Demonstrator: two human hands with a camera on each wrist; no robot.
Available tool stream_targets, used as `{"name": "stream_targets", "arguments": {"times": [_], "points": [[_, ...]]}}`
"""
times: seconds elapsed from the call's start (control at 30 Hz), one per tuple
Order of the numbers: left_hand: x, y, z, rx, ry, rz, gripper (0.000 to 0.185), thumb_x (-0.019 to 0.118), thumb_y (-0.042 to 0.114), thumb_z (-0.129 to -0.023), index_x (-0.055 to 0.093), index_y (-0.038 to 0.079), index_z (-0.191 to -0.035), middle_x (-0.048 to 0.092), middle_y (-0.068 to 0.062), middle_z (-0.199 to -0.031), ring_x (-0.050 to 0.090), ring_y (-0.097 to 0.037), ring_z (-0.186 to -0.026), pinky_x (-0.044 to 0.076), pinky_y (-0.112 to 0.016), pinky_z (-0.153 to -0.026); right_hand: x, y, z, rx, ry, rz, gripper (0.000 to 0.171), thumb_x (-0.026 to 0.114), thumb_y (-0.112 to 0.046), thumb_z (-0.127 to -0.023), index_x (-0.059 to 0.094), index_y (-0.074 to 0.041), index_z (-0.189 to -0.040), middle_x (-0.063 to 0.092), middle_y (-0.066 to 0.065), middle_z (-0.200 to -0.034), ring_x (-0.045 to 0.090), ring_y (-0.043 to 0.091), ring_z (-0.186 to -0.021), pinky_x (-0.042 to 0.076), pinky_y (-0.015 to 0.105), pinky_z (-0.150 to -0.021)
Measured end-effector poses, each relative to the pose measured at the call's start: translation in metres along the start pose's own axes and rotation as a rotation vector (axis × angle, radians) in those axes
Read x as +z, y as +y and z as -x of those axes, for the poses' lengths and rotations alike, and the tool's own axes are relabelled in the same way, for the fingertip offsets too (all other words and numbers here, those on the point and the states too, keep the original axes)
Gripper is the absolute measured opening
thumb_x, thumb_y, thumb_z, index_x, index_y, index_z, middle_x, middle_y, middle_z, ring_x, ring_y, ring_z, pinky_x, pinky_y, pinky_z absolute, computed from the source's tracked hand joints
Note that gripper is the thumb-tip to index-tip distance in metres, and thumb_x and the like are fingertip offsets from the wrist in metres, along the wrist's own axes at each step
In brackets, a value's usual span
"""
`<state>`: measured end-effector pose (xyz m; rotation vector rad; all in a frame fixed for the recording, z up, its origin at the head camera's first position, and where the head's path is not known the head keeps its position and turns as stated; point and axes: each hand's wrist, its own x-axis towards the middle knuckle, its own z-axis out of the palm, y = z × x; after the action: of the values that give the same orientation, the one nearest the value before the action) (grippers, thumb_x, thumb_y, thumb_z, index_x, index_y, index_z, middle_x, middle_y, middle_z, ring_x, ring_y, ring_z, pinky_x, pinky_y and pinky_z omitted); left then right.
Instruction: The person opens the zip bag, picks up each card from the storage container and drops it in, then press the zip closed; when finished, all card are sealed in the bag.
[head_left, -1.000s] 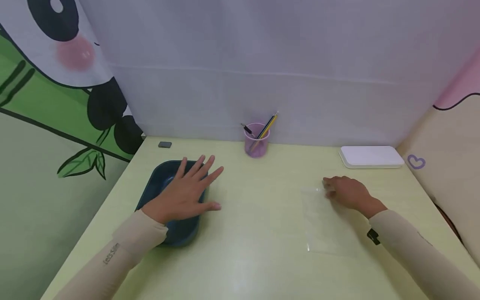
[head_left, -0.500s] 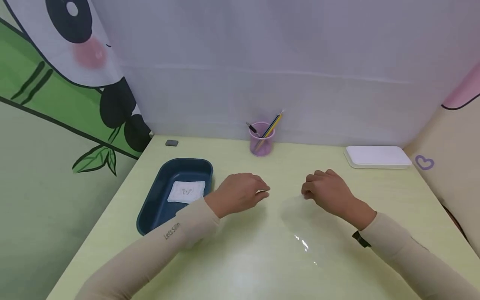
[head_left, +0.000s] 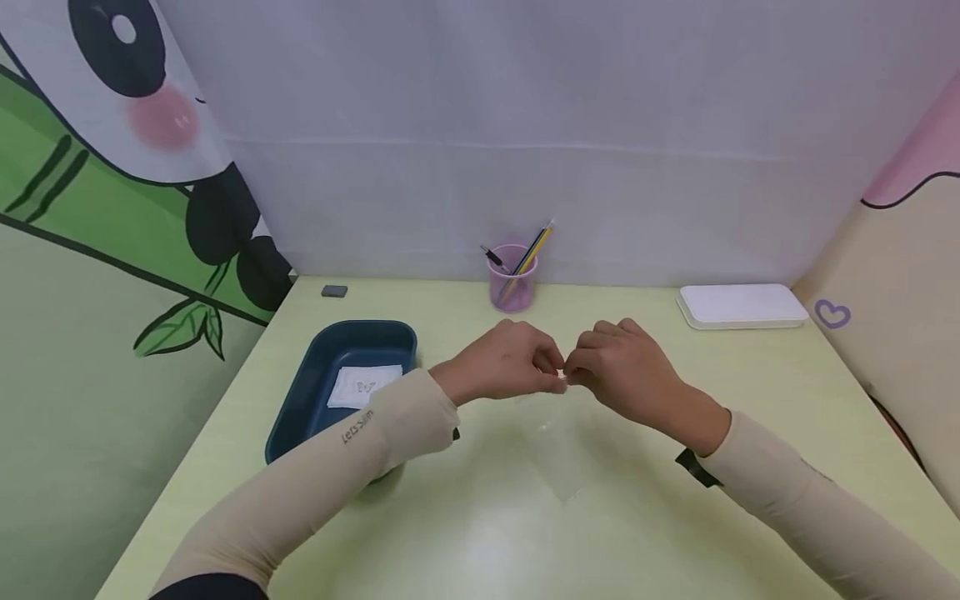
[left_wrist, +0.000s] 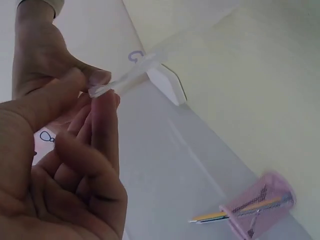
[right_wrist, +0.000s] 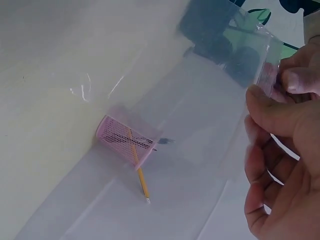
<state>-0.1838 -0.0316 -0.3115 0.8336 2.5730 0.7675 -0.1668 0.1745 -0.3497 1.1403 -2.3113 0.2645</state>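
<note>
Both hands, left hand (head_left: pixel 501 364) and right hand (head_left: pixel 617 367), pinched the clear plastic bag's (head_left: pixel 558 450) top edge above the worktop (head_left: pixel 480 517), apparently to part its mouth.

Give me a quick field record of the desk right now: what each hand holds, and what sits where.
left hand: pinches top edge of clear plastic bag
right hand: pinches the same edge, beside the left
bag: hangs from the fingers above the table
blue tray: left of hands, holds a white packet
pink pen cup: at the back wall, pencils inside
white box: back right
small dark block: back left
</note>
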Motion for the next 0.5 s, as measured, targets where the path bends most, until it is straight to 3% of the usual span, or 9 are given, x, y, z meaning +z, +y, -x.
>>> {"name": "stream_targets", "arguments": {"times": [0.1,0.23,0.37,0.5], "points": [[-0.003,-0.002,-0.001,-0.004,0.016,0.018,0.015,0.069,0.015,-0.092,0.074,0.01,-0.105,0.073,0.008,-0.085,0.065,-0.008,-0.071,0.051,-0.026,-0.066,-0.001,0.0,-0.002,0.021,0.026,0.001,0.023,0.094,-0.013,-0.067,0.077,-0.014,-0.083,0.063,-0.005,-0.076,0.053,0.019,-0.072,0.035,0.033,-0.062],[-0.009,-0.008,-0.002,-0.066,0.147,0.041,0.012,0.066,0.011,-0.088,0.068,0.012,-0.1,0.071,0.006,-0.087,0.065,-0.009,-0.07,0.051,-0.028,-0.065,-0.005,-0.003,0.0,0.181,-0.012,-0.057,0.019,0.09,-0.018,-0.075,0.074,-0.013,-0.084,0.065,-0.004,-0.08,0.053,0.021,-0.075,0.041,0.034,-0.065],[-0.016,-0.009,-0.001,-0.123,0.259,0.085,0.012,0.072,0.013,-0.084,0.064,0.017,-0.093,0.07,0.007,-0.086,0.065,-0.01,-0.074,0.051,-0.032,-0.065,-0.008,-0.003,0.0,0.425,-0.202,-0.284,0.012,0.076,-0.027,-0.091,0.073,-0.018,-0.084,0.063,-0.01,-0.077,0.052,0.012,-0.07,0.044,0.032,-0.062],[-0.015,-0.007,-0.002,-0.089,0.268,0.131,0.012,0.074,0.012,-0.081,0.066,0.016,-0.09,0.069,0.008,-0.079,0.064,-0.013,-0.073,0.05,-0.032,-0.065,-0.007,0.003,-0.006,0.617,-0.303,-0.548,0.026,0.061,-0.038,-0.101,0.075,-0.017,-0.094,0.066,-0.007,-0.083,0.059,0.014,-0.073,0.048,0.036,-0.067]]}}
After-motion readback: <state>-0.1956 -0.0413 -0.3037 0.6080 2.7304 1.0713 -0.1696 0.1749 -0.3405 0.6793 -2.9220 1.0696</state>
